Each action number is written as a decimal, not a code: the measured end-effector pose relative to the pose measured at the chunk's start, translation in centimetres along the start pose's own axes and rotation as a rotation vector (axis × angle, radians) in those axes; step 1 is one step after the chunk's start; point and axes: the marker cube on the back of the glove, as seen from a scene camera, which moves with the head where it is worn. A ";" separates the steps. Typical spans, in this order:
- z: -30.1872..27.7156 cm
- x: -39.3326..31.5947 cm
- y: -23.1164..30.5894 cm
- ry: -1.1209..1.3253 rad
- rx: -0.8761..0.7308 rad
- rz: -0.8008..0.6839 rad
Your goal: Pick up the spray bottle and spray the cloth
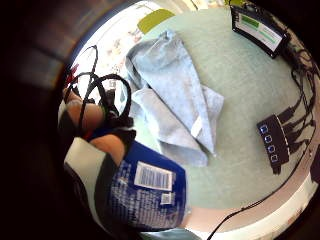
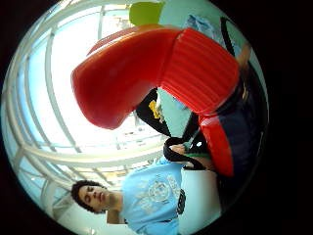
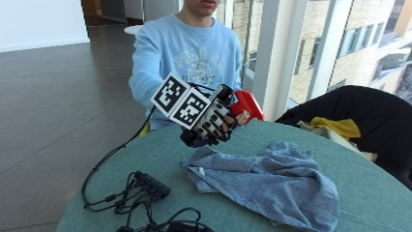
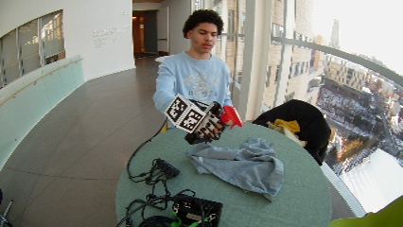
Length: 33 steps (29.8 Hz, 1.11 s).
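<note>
- My gloved right hand (image 3: 212,121) is raised above the tabletop (image 3: 360,179) near the edge where I sit, with its fingers curled round the bottle (image 3: 248,104).
- The bottle is off the tabletop, held in the air; only its red spray head shows past the glove in the outside view.
- In the thumb side palm view the red head (image 2: 146,68) fills most of the frame, with a ribbed red collar next to it and the dark blue body below that.
- In the little finger side palm view the blue body (image 1: 147,192) with a white barcode label sits close against my palm, and bare fingertips (image 1: 82,112) show beside it.
- The cloth (image 3: 270,181) is a blue-grey rumpled piece lying flat on the tabletop, roughly mid-table, below and in front of my hand and not touching it.
- A small white tag shows on the cloth's fold nearest my hand.
- A black hub (image 3: 151,184) with cables lies near the tabletop edge, apart from the cloth.
- A black device with a green-lit screen (image 4: 198,210) sits close to the tabletop edge farthest from me, in the wide outside view.
- A dark jacket with something yellow on it (image 3: 354,121) is draped just beyond the tabletop edge, on the window side.
</note>
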 end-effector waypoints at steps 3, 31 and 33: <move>0.1 0.0 0.0 0.003 -0.001 0.003; 0.6 0.0 0.0 0.032 -0.013 0.016; 0.6 0.0 -0.1 0.032 -0.014 0.016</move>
